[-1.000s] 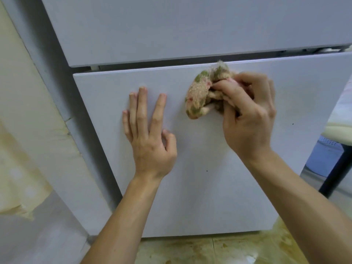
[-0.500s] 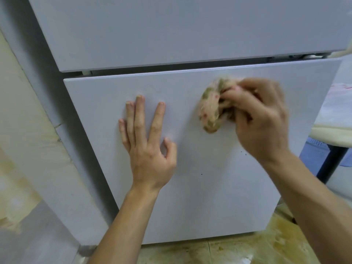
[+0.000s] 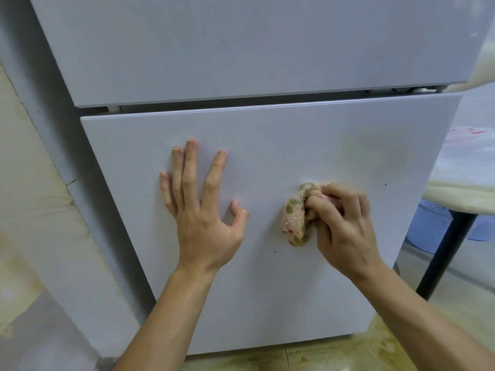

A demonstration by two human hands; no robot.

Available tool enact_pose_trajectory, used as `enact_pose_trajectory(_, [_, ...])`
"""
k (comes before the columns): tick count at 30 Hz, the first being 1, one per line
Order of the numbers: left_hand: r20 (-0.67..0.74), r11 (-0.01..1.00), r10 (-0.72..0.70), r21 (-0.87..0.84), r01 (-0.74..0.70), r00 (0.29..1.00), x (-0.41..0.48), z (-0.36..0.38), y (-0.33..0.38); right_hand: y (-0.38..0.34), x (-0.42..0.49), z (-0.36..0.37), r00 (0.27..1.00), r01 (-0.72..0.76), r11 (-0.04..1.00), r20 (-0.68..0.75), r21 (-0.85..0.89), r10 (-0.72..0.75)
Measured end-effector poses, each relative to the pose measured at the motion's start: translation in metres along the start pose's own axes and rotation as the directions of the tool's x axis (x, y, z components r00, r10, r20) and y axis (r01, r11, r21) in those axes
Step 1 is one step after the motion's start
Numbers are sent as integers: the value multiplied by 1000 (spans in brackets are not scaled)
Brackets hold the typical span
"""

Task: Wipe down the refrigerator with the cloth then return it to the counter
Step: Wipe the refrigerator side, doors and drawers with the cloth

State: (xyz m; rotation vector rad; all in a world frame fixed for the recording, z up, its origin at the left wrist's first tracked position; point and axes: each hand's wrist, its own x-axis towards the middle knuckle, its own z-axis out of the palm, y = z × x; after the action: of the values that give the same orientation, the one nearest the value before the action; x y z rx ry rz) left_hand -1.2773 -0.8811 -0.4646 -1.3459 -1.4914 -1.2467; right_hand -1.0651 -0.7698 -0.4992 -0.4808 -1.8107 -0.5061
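Note:
A pale grey refrigerator fills the view, with an upper door and a lower door (image 3: pixel 267 290) split by a dark gap. My right hand (image 3: pixel 345 226) grips a bunched tan cloth (image 3: pixel 296 218) with green and pink patches and holds it against the middle right of the lower door. My left hand (image 3: pixel 199 207) lies flat on the same door to the left, fingers straight and spread. A few small dark specks show on the door near the cloth.
A stained cream wall (image 3: pixel 34 210) runs along the left side of the refrigerator. On the right stands a table with a black leg (image 3: pixel 444 253) and a cloth-covered top, with a blue basket (image 3: pixel 439 223) under it. The floor (image 3: pixel 334 357) below is yellow-stained.
My right hand has dragged the cloth down the lower door, from near its top edge to its middle. My left hand has stayed flat on the door.

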Motion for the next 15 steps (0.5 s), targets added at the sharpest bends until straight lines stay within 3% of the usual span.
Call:
enact_pose_trajectory(4, [-24, 999, 51, 2, -51, 998, 8, 6, 15, -2, 82, -19, 968, -165, 983, -177, 74, 176])
enact_pose_trajectory(7, [-22, 999, 36, -4, -36, 999, 10, 11, 26, 4, 102, -21, 943, -205, 974, -246, 97, 223])
enact_pose_trajectory(11, [-46, 1000, 16, -7, -17, 999, 13, 20, 34, 3, 50, -4, 947, -215, 969, -215, 122, 237])
enact_pose_trajectory(15, [-83, 1000, -18, 11, 19, 996, 15, 25, 44, 8, -12, 9, 986, -122, 987, -102, 103, 132])
